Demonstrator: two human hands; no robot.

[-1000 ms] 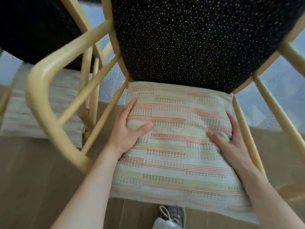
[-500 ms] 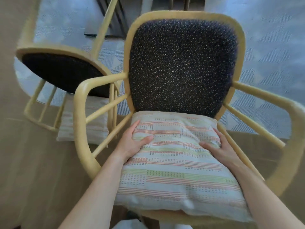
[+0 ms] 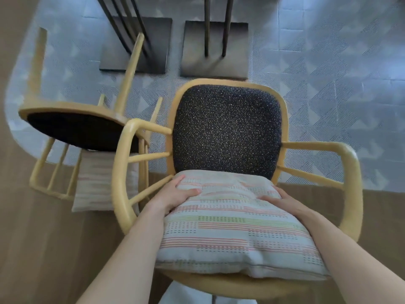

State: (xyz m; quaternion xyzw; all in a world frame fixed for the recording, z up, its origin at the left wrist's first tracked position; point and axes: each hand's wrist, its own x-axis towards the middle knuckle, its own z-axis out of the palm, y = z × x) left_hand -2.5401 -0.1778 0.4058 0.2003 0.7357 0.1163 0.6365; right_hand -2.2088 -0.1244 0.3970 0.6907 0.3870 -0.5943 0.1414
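Observation:
A pale cushion (image 3: 236,233) with orange and green stripes lies on the seat of a yellow wooden armchair (image 3: 350,163) with a dark speckled backrest (image 3: 225,130). My left hand (image 3: 175,194) rests on the cushion's back left corner, fingers straight and thumb laid across the top. On the back right side, my right hand (image 3: 282,201) lies flat against the cushion, fingers straight along its edge. Both forearms reach in from below.
A second yellow chair (image 3: 72,126) lies tipped over to the left, with another striped cushion (image 3: 98,183) on the floor under it. Two dark square table bases (image 3: 214,62) with thin legs stand on the grey patterned rug behind. The floor near me is brown.
The view has pulled back and up from the armchair, so the whole backrest and both armrests now show. Both hands stay on the cushion's back corners.

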